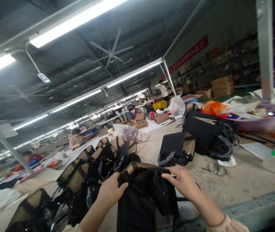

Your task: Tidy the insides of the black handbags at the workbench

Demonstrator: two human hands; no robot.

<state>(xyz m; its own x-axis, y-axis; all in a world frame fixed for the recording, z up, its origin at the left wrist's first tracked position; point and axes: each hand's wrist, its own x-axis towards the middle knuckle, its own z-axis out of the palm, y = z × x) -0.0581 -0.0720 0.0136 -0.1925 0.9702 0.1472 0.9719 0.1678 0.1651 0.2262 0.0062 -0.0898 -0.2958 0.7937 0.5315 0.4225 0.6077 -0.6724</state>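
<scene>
The black bag point(139, 196) sits between the left hand point(112, 190) and right hand point(182, 180), each pinching its upper rim.

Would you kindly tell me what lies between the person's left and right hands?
In the head view, a black bag stretches from left hand to right hand.

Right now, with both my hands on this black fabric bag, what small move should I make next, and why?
I'd probably ease the left hand and right hand slightly apart. They grip opposite sides of the black fabric bag near its upper edge, and it looks slack and creased between them, so gentle tension might straighten it.
</scene>
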